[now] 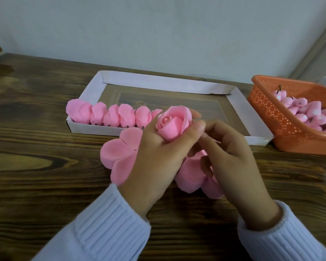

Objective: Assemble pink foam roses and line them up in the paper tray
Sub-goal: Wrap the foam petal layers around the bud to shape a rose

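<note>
White ribbed sleeves (109, 221) frame the hands above a wooden table (36, 147). The left hand (154, 161) grips a pink foam rose (172, 123), while the right hand (233, 153) curls its fingers beside the rose's base, and I cannot tell whether they hold anything. Just behind, finished roses (111, 115) line the near edge of the paper tray (158, 81), and an orange basket (271, 117) of buds stands to the right.

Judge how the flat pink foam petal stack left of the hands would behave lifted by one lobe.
The flat pink foam petal stack likely weighs little, being foam. One lifted lobe would probably droop or shed layers. Lying flat, it shouldn't roll.
</note>
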The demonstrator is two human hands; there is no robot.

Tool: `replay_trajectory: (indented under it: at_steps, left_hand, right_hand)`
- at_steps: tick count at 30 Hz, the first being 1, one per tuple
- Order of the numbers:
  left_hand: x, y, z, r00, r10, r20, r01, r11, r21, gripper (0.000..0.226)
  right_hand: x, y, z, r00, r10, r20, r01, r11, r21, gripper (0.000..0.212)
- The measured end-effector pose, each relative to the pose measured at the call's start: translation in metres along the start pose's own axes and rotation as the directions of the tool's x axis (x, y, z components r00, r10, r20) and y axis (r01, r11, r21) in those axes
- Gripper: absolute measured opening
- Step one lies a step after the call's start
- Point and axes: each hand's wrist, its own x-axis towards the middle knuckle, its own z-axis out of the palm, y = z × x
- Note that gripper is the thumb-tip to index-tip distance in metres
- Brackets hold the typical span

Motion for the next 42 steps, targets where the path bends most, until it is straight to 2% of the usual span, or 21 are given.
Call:
replay_trajectory:
  at_steps: [4,6,9,12,16,20,24,28,30,33,39,42]
  left_hand:
    - [-0.002,0.004,0.002,1.000,-0.003,-0.020,0.003,1.000,0.000,0.020]
    - [-0.002,0.004,0.002,1.000,-0.015,-0.025,0.015,1.000,-0.018,0.031]
    - [0.001,0.007,0.002,0.998,-0.034,-0.047,0.029,0.995,-0.099,0.030]
    - [0.003,0.010,0.004,0.992,-0.054,-0.118,0.028,0.978,-0.208,0.025]
    - [0.003,0.013,0.004,0.976,-0.099,-0.193,0.049,0.968,-0.247,0.024]
    - [0.001,0.016,0.004,0.978,-0.136,-0.157,0.112,0.982,-0.151,0.025]
    - [-0.002,0.014,0.007,0.979,-0.142,-0.143,0.142,0.990,-0.016,0.030]
    - [-0.002,0.014,0.009,0.976,-0.215,-0.009,0.215,0.975,-0.055,0.019]
    - [-0.003,0.012,0.008,0.969,-0.246,0.022,0.247,0.969,-0.022,0.023]
    - [-0.003,0.010,0.008,0.967,-0.253,0.014,0.253,0.967,0.014,0.037]
    - [-0.004,0.011,0.009,0.963,-0.267,-0.041,0.267,0.964,-0.007,0.034]
    - [-0.004,0.013,0.009,0.960,-0.280,-0.028,0.279,0.960,-0.023,0.037]
  right_hand:
    - [-0.004,-0.002,0.004,0.967,0.118,0.228,-0.145,0.984,0.106,0.021]
    - [-0.005,-0.003,0.006,0.952,0.134,0.275,-0.183,0.970,0.161,0.027]
    - [-0.004,-0.004,0.006,0.945,0.158,0.287,-0.214,0.961,0.177,0.034]
    - [-0.003,-0.003,0.007,0.934,0.183,0.306,-0.238,0.959,0.156,0.027]
    - [-0.004,-0.003,0.006,0.930,0.170,0.325,-0.245,0.947,0.206,0.022]
    - [-0.007,-0.004,0.011,0.913,0.107,0.393,-0.248,0.911,0.328,0.028]
    - [-0.008,0.001,0.016,0.925,0.070,0.374,-0.232,0.883,0.408,0.031]
    - [-0.006,0.001,0.015,0.931,0.099,0.353,-0.263,0.851,0.455,0.018]
    - [-0.006,0.002,0.013,0.922,0.120,0.368,-0.293,0.839,0.458,0.020]
    - [-0.006,0.005,0.013,0.912,0.127,0.389,-0.325,0.804,0.499,0.024]
    - [-0.006,0.005,0.014,0.916,0.061,0.396,-0.301,0.756,0.581,0.033]
    - [-0.005,0.007,0.013,0.918,0.078,0.388,-0.305,0.764,0.569,0.027]
